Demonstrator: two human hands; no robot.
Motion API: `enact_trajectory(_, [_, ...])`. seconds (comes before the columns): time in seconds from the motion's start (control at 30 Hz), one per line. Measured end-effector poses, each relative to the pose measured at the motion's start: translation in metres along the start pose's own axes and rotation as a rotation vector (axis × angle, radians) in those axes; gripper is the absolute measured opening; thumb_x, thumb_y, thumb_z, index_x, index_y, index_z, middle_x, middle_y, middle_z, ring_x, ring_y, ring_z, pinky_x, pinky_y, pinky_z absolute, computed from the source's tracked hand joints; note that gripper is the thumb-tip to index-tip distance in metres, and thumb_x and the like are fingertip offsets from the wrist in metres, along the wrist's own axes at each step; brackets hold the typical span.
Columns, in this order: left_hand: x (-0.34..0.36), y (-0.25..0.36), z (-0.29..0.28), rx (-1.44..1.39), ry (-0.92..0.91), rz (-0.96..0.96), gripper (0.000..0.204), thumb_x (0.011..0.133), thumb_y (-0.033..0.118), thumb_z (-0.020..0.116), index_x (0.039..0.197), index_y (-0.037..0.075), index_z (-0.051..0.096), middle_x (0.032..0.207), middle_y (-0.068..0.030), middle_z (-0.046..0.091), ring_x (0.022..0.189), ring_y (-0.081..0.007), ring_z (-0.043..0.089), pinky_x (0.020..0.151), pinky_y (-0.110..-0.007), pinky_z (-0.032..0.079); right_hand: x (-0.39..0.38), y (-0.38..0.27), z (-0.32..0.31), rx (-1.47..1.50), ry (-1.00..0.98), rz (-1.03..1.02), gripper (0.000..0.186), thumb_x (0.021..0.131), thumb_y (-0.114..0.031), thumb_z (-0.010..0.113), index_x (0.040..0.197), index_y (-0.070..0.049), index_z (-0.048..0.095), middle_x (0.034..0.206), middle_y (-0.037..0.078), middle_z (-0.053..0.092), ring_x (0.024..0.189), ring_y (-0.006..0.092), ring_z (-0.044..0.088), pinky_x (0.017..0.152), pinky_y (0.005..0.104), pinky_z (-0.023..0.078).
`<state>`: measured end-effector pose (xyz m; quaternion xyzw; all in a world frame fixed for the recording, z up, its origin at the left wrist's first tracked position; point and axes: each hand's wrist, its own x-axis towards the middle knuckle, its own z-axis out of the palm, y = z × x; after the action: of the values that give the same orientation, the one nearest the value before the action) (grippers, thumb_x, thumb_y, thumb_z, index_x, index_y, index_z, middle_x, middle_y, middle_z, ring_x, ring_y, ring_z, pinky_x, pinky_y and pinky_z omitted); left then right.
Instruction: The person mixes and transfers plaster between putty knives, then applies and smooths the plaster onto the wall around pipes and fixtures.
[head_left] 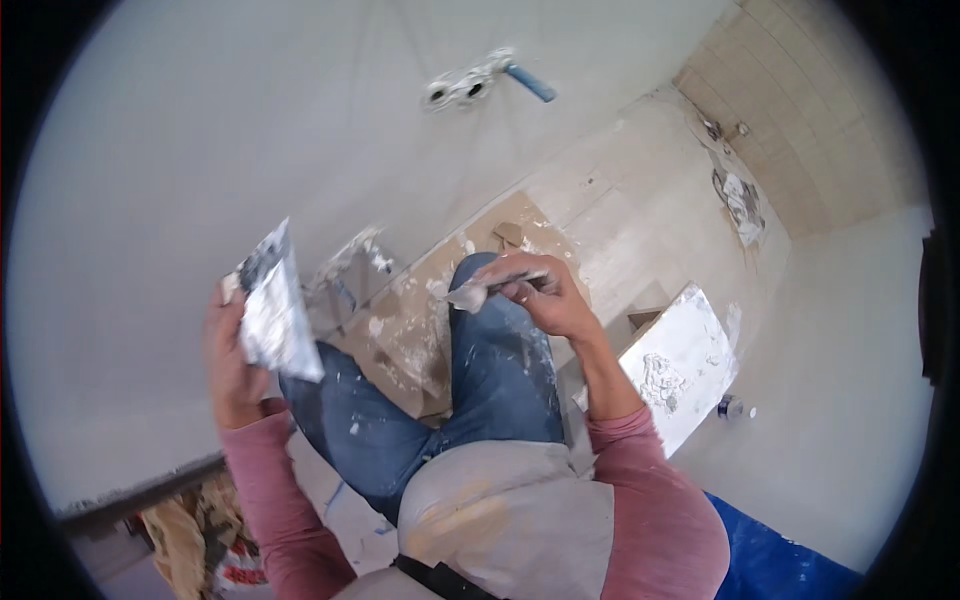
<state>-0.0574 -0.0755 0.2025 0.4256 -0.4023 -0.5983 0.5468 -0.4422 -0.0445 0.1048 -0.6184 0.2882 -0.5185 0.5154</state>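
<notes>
Skirting a smooth pale wall (200, 150) lies spattered brown sheeting (522, 213); left grip (236, 345) clasps a silvery blade (275, 318), right grip (548, 298) a crusted spatula (468, 297).

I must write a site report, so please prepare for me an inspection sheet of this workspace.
Surface: pale floor, partly covered by a brown, white-spattered sheet.
Tools: wide, flat, silver blade; small, paste-smeared scraper; white rectangular board bearing whitish paste.
Clutter: tan crumpled material at lower left.
Hands: left hand grips the blade; right hand grips the scraper.
Cables: nothing clearly seen.
Surroundings: pale grey wall with paste-rimmed round openings; blue sheet at lower right.
</notes>
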Motion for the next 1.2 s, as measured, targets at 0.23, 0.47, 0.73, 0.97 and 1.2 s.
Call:
enact_trajectory(0.23, [0.052, 0.09, 0.017, 0.365, -0.241, -0.091, 0.03, 0.088, 0.022, 0.066, 0.103, -0.001, 0.052, 0.093, -0.007, 0.063, 0.08, -0.0114, 0.062, 0.072, -0.024, 0.051, -0.012, 0.109, -0.069, 0.697, 0.699, 0.116, 0.036, 0.092, -0.011, 0.062, 0.127, -0.004, 0.056, 0.113, 0.005, 0.066, 0.099, 0.0169, 0.065, 0.086, 0.0338, 0.054])
enact_trajectory(0.47, [0.083, 0.109, -0.031, 0.801, -0.235, -0.213, 0.049, 0.077, 0.042, 0.08, 0.096, 0.007, 0.052, 0.081, 0.0054, 0.048, 0.073, -0.0042, 0.046, 0.064, -0.02, 0.036, -0.019, 0.284, -0.16, 0.658, 1.01, 0.348, 0.03, 0.091, -0.009, 0.06, 0.12, -0.005, 0.058, 0.106, 0.005, 0.068, 0.092, 0.0191, 0.068, 0.081, 0.0364, 0.057])
enact_trajectory(0.73, [0.086, 0.103, -0.024, 0.86, -0.205, -0.262, 0.052, 0.073, 0.047, 0.082, 0.089, 0.009, 0.05, 0.079, 0.006, 0.044, 0.072, -0.004, 0.041, 0.062, -0.021, 0.031, 0.014, 0.389, -0.211, 0.686, 1.235, 0.373, 0.03, 0.088, -0.008, 0.062, 0.117, -0.002, 0.058, 0.097, 0.007, 0.067, 0.081, 0.0206, 0.068, 0.067, 0.0356, 0.056])
enact_trajectory(0.97, [0.082, 0.104, -0.029, 0.871, -0.151, -0.226, 0.05, 0.072, 0.044, 0.082, 0.082, 0.008, 0.049, 0.069, 0.0059, 0.044, 0.061, -0.0042, 0.038, 0.054, -0.021, 0.024, 0.057, 0.409, -0.222, 0.373, 1.308, 0.628, 0.033, 0.082, -0.012, 0.066, 0.109, 0.006, 0.062, 0.091, 0.015, 0.069, 0.077, 0.0264, 0.068, 0.068, 0.0366, 0.053])
enact_trajectory(1.2, [0.079, 0.103, -0.049, 0.798, -0.154, -0.273, 0.052, 0.073, 0.047, 0.083, 0.086, 0.009, 0.048, 0.074, 0.0061, 0.043, 0.066, -0.0048, 0.038, 0.058, -0.022, 0.025, 0.07, 0.45, -0.235, -0.224, 1.256, 0.785, 0.032, 0.08, -0.018, 0.059, 0.099, 0.007, 0.066, 0.095, 0.027, 0.069, 0.084, 0.0387, 0.07, 0.074, 0.0464, 0.055])
